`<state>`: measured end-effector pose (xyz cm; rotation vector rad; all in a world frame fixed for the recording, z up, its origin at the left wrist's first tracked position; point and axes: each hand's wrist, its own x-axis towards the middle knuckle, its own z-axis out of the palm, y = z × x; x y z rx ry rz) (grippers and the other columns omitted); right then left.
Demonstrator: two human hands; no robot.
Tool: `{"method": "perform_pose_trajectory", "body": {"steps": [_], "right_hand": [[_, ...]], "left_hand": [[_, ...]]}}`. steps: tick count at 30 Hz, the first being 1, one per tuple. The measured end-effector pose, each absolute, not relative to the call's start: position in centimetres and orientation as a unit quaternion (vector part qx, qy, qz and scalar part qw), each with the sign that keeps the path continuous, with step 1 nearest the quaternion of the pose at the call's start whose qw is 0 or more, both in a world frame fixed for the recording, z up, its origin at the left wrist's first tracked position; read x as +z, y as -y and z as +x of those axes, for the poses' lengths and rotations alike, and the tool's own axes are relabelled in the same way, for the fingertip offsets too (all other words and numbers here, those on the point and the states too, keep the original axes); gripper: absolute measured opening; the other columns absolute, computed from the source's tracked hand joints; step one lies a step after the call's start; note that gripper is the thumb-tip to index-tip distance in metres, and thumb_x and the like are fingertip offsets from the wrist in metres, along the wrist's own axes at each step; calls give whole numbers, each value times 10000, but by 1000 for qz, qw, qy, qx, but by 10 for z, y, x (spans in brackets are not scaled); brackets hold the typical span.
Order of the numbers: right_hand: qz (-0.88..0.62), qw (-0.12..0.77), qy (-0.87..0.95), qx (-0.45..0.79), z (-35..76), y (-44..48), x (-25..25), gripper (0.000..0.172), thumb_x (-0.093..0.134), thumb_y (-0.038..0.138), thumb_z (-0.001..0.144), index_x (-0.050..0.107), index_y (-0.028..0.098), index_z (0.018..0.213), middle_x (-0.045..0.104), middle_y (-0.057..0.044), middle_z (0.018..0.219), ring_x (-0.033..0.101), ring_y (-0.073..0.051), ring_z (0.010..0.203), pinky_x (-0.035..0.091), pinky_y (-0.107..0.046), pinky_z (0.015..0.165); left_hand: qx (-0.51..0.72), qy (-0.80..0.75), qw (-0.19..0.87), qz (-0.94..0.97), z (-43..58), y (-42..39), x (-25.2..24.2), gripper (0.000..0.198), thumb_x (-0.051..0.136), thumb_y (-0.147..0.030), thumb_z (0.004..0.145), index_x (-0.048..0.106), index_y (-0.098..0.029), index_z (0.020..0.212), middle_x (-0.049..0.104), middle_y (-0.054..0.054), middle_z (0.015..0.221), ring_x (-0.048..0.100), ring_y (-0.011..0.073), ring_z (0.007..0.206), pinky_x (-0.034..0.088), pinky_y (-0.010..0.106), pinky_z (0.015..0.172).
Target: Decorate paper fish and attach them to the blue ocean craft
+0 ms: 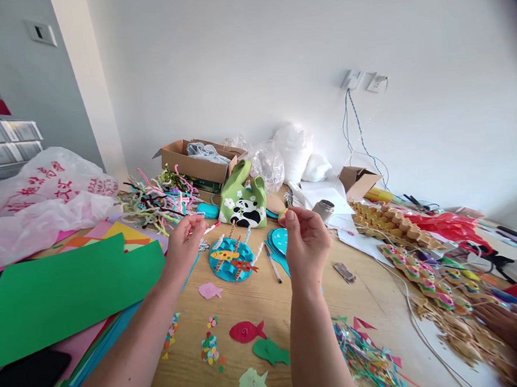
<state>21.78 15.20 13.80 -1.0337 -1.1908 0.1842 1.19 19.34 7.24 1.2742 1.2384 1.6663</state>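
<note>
Left hand point(186, 236) raised; right hand point(308, 237) pinching small yellowish piece point(282, 216); panda bag point(244, 203) beyond.

Viewed remotely, I note passage over the tabletop point(365, 301) between the right hand point(307, 243) and the white cable point(408, 299); a grey-brown scrap point(345, 272) lies within, paper shreds point(367, 356) obstruct the near end

Bright, diffuse light fills the scene, its source out of view. The smooth white wall point(233, 61) shades softly into grey, and shadows on the pale brown wooden table point(365, 304) are faint. Highlights glint on the crumpled clear plastic bag point(268, 165). The bare right hand point(309, 243) is fairly clear, its small yellowish piece point(282, 218) lacking detail. Edges stretch and blur, smearing a co-worker's shadowed hand point(503, 321); the upper right corner darkens to black.
</note>
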Motion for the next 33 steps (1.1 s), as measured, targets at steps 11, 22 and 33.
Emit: {"method": "perform_pose_trajectory", "body": {"steps": [11, 22, 33], "right_hand": [[-439, 653, 599, 145, 209, -130, 153, 209, 629, 399, 879, 652, 192, 891, 664, 9, 664, 651, -136, 617, 507, -259, 576], [-398, 697, 590, 87, 209, -118, 160, 129, 610, 318, 914, 654, 198, 901, 633, 23, 656, 638, -119, 617, 505, -257, 603], [-395, 706, 582, 82, 210, -110, 165, 106, 619, 282, 904, 660, 191, 867, 629, 26, 624, 613, -106, 587, 487, -242, 585]], "left_hand": [[179, -572, 181, 780, -16, -175, 70, 185, 579, -75, 566, 544, -235, 481, 574, -5, 520, 498, 180, 505, 331, 281, 562], [13, -480, 140, 866, 4, -169, 58, 76, 604, -132, 693, 640, -199, 704, 698, 48, 824, 618, 237, 805, 383, 295, 670], [32, -490, 157, 857, -2, -142, 51, 91, 554, -101, 771, 605, -176, 763, 671, 59, 910, 616, 226, 937, 420, 279, 747]]}}
